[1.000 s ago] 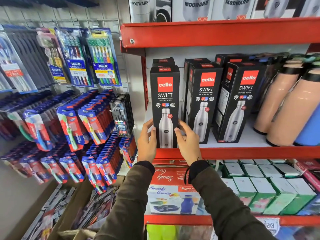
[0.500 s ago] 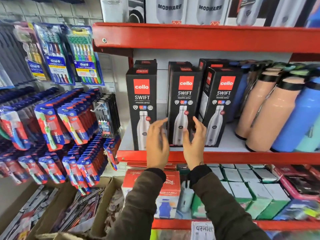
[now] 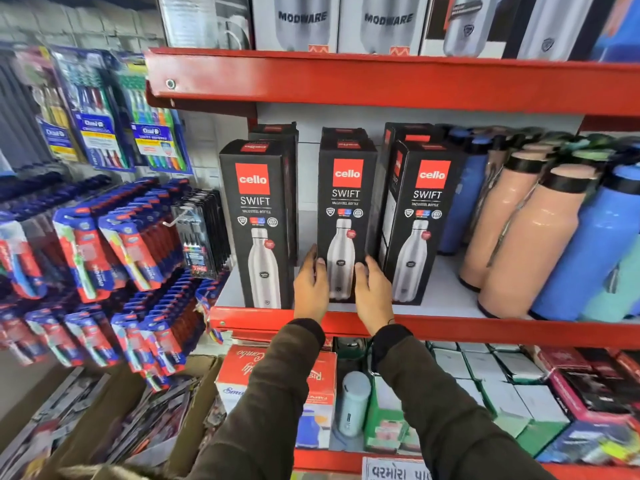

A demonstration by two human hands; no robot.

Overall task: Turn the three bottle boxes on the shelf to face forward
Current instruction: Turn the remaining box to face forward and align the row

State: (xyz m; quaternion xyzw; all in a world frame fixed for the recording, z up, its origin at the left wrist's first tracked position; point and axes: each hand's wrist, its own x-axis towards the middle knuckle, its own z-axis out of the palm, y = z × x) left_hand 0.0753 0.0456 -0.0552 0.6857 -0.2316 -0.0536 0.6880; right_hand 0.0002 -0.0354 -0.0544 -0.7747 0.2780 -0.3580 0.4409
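The middle Cello Swift box stands at the shelf's front edge, between its two neighbours. Left hand and right hand clasp its lower sides, fingers pressed against stiff, probably light, tippable cardboard; a low hold suits.

Three black bottle boxes upright in row on red-edged shelf, each with red "cello" square, "SWIFT" and steel bottle picture. Left box front squarely forward. Middle box also front forward, set slightly further back, lower corners covered. Right box apparently angled, left side panel showing.
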